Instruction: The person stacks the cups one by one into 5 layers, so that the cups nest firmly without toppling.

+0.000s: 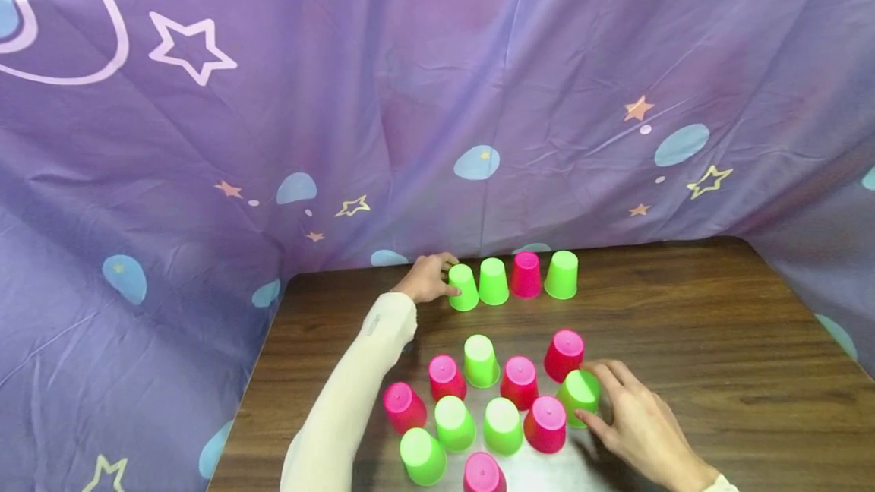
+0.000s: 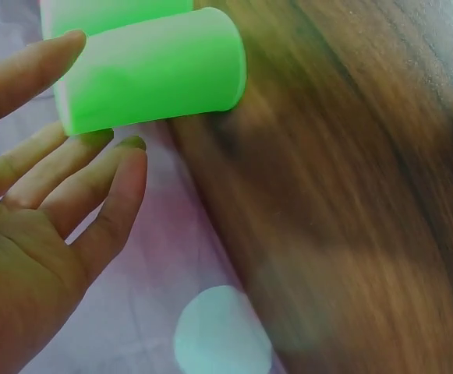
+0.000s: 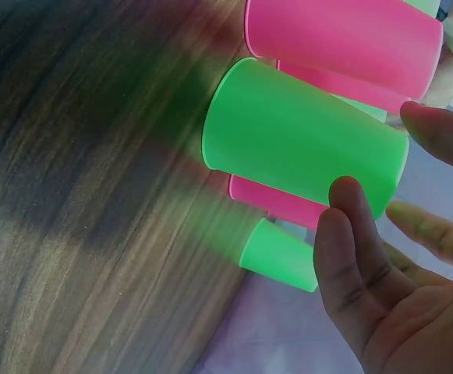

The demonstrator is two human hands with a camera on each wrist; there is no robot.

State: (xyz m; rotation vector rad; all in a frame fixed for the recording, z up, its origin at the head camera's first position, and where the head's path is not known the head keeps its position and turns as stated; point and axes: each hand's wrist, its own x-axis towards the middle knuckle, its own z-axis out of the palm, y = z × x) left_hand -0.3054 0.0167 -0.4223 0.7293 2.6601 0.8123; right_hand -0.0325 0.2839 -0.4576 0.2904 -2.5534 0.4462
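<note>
Likely row-building: left hand (image 1: 427, 281) sits loosely spread at leftmost back green cup (image 1: 464, 289), right hand (image 1: 644, 425) spread around rightmost front green cup (image 1: 578, 395), neither clearly gripping; next probably needs a right-hand pinch.

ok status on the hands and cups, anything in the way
Left hand loosely spread at back row's leftmost tapered green cup. Right hand at front group's rightmost tapered green cup, grip unclear. Tapered pink cup close beside it.
</note>
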